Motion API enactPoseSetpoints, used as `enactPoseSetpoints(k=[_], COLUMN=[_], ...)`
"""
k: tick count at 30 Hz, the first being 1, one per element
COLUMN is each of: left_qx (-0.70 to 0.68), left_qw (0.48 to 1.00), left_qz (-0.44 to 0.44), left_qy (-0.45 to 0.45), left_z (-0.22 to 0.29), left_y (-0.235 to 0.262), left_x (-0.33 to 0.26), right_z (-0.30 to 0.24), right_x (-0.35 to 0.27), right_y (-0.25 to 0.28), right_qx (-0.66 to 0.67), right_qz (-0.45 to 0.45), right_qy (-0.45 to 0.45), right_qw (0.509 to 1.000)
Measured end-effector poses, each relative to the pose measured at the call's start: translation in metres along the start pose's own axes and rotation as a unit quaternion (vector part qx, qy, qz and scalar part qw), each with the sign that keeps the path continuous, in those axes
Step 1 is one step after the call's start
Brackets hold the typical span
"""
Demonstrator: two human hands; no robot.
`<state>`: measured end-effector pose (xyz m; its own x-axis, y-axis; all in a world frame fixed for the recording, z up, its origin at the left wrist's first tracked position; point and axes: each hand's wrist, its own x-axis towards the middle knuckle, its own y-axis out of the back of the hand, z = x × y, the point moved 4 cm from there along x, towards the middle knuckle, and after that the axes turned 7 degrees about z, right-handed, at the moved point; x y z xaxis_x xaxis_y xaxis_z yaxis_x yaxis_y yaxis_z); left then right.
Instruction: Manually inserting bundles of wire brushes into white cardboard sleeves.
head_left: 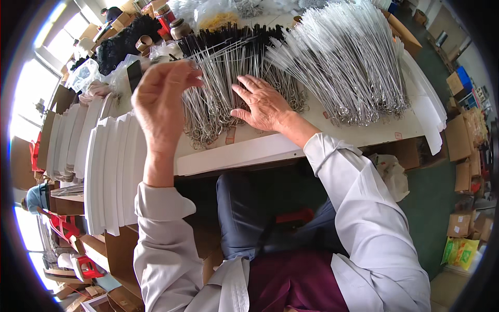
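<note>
Wire brushes (223,88) lie on the table (270,148), card stacks (112,166) left.

Your sleeves (364,208) are white and your apron (301,283) is dark red. The wire brushes (223,78) are silver with black tips, and the other brushes (353,57) are white. The card stacks (112,166) are white too.

Thin wire brushes with black bristles (221,78) lie fanned in a heap on the table's middle. Their looped metal handles point near, the bristle ends far.
</note>
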<state>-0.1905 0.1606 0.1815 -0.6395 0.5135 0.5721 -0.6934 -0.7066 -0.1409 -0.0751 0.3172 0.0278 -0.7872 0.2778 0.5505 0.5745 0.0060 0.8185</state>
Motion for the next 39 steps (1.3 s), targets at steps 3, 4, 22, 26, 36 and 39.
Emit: enactPoseSetpoints(k=[3,4,22,26,36,39], left_qx=[-0.012,-0.012,-0.157,-0.245,-0.322,-0.323], left_qw=[0.999,0.999,0.987,0.966,0.922,0.911], left_qz=[0.034,0.035,-0.035,-0.085,-0.157,-0.174], left_qy=[-0.023,-0.023,0.016,0.019,0.149,0.189], left_z=[0.024,0.032,0.124,0.14,0.119,0.113], left_y=[0.013,0.017,0.076,0.058,-0.017,-0.039], left_x=[0.008,0.01,0.003,-0.002,-0.052,-0.073], right_z=[0.0,0.0,-0.099,-0.125,-0.15,-0.147], right_x=[0.0,0.0,-0.061,-0.108,-0.153,-0.138], right_y=[-0.001,-0.001,0.098,0.084,0.1,0.124], right_qx=[-0.002,-0.002,0.411,0.442,0.69,0.817], right_qz=[-0.008,-0.008,-0.213,-0.254,-0.157,-0.044], right_qy=[0.0,0.0,-0.125,-0.115,-0.223,-0.209], right_qw=[1.0,1.0,0.878,0.853,0.67,0.536])
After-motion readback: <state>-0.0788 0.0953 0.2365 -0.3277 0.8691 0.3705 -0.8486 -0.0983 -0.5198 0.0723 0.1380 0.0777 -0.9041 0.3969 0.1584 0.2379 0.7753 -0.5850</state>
